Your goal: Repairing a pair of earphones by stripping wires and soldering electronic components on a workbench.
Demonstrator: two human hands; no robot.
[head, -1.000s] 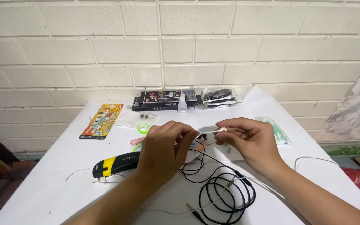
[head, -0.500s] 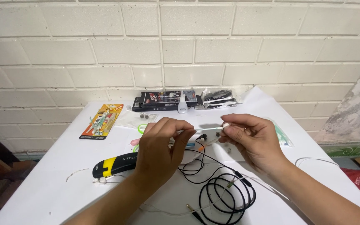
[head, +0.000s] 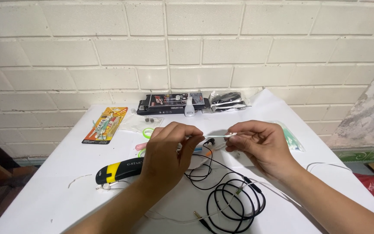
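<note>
A black earbud point(head: 210, 141) is pinched in the left hand point(head: 169, 149); a cotton swab point(head: 221, 135), gripped by the right hand point(head: 258, 145), should be applied lightly.

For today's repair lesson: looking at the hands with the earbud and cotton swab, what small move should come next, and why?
Probably ease the cotton swab tip onto the earbud: the right hand holds the swab level, its tip just short of the bud pinched by the left hand.

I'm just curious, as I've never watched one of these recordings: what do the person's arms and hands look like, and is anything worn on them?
Both forearms are bare right to the bottom edge of the picture, with no sleeves in view. The left hand and right hand wear no gloves. No rings, watch or bracelets show on either, and there are no markings or tattoos.
</note>
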